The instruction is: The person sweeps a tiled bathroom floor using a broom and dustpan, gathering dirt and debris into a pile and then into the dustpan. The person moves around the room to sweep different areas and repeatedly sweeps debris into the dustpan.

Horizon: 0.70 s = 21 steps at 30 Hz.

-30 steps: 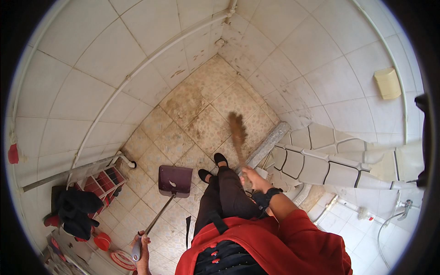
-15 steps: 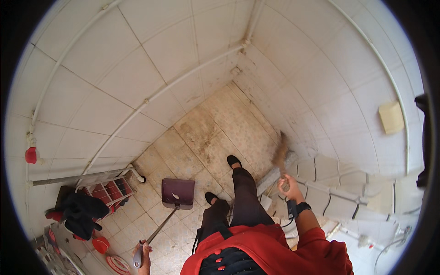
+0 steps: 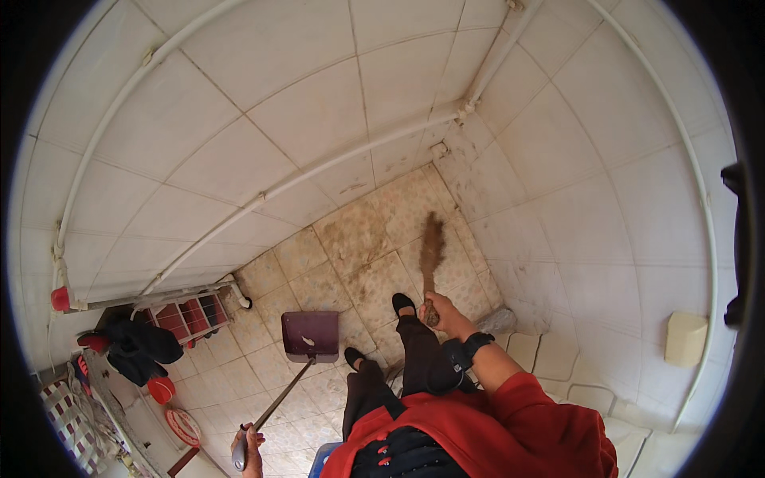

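My left hand, low at the left, is closed round the grey handle end of a long-handled dustpan. The dark purple pan rests on the tiled floor with a small pale bit in it. My right hand grips the short handle of a brown bristle broom. Its bristles point away from me over the stained floor tiles near the far corner; whether the tips touch the floor I cannot tell. My black shoes stand between the broom and the dustpan.
White tiled walls meet at the far corner, with a white pipe along the left one. A rack and dark cloth items stand at the left. Red round things lie near them. A pale yellow box hangs on the right wall.
My right hand has swung the broom left and forward, from beside the right wall to over the floor ahead of my feet. The dustpan stays put. The view has shifted.
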{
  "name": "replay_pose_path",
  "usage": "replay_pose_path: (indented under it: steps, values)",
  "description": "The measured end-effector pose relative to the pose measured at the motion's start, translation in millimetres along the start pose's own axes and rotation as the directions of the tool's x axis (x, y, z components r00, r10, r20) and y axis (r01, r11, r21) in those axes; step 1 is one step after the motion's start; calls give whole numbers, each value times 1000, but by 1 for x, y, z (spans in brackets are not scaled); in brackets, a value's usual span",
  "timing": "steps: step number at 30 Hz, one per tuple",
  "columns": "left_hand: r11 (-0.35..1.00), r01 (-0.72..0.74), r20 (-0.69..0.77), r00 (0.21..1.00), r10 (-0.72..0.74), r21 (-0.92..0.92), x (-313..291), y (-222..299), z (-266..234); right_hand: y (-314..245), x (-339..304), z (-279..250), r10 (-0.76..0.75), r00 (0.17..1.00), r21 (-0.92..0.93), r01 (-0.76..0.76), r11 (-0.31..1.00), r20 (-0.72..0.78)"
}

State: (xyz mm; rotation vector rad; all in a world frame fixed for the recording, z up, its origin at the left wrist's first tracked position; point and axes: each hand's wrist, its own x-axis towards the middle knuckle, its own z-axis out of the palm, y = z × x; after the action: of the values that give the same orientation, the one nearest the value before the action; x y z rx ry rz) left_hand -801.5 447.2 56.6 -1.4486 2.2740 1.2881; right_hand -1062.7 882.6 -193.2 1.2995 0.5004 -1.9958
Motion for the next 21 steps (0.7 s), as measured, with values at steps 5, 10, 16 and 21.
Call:
replay_pose_path:
  steps: [5,10,16,21]
  values:
    - [994,59,-53,997,-64,-88,-10,5,12,-43,-27,29,-179,981,-564,107,819,-73]
    - [985,44,-102,993,-62,-165,-35,14,18,-115,-3,38,-326,933,-581,182,794,-154]
    - [979,113,-169,975,-142,-169,-71,32,30,-148,103,79,-140,969,-532,12,847,-202]
    - [971,151,-188,964,-187,-187,-93,27,45,-54,131,102,-130,981,-903,-80,422,-147]
